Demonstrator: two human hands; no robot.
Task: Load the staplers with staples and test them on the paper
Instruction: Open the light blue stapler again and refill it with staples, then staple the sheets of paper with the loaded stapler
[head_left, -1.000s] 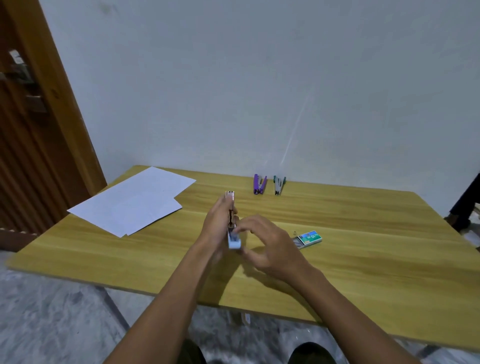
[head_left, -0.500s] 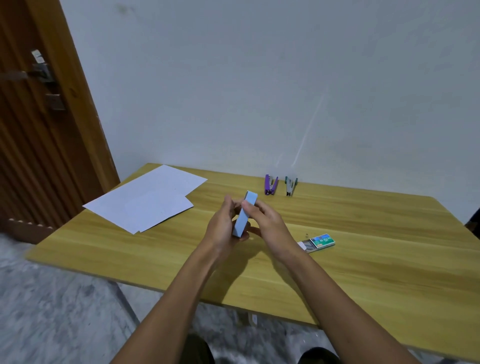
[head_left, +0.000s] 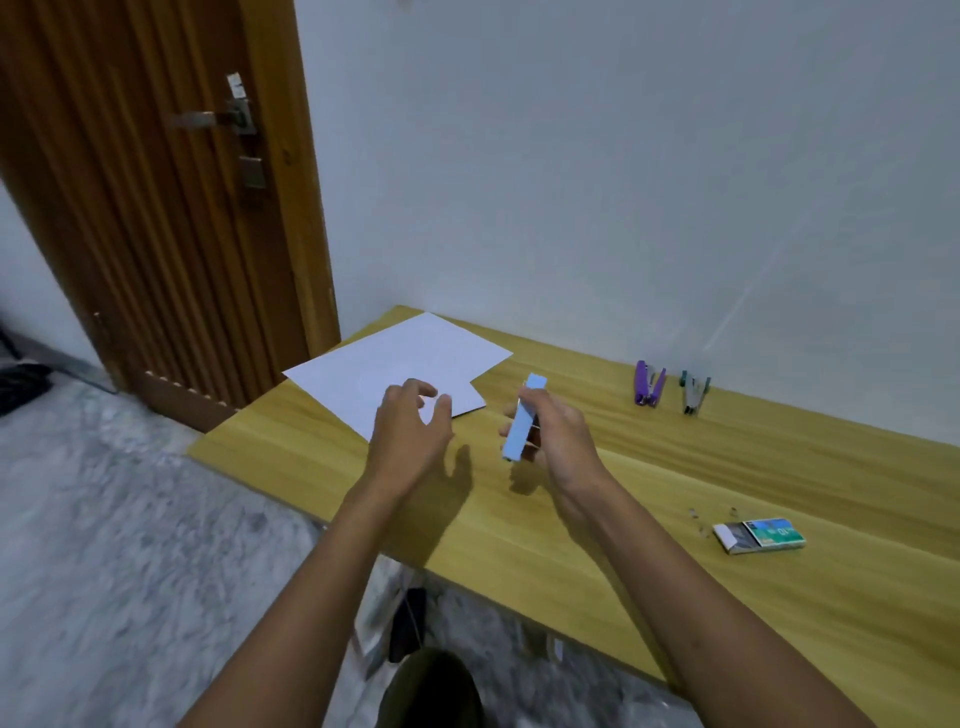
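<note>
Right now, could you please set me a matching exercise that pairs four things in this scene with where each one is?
Things:
1. blue stapler
2. purple stapler
3. staple box
4. paper sheets

Places:
A. on the far left corner of the table
B. gripped in the right hand
C. at the table's back edge, beside the green stapler
D. lying on the table, to the right of the right forearm

Pairs: 1-B, 2-C, 3-D, 4-A.
</note>
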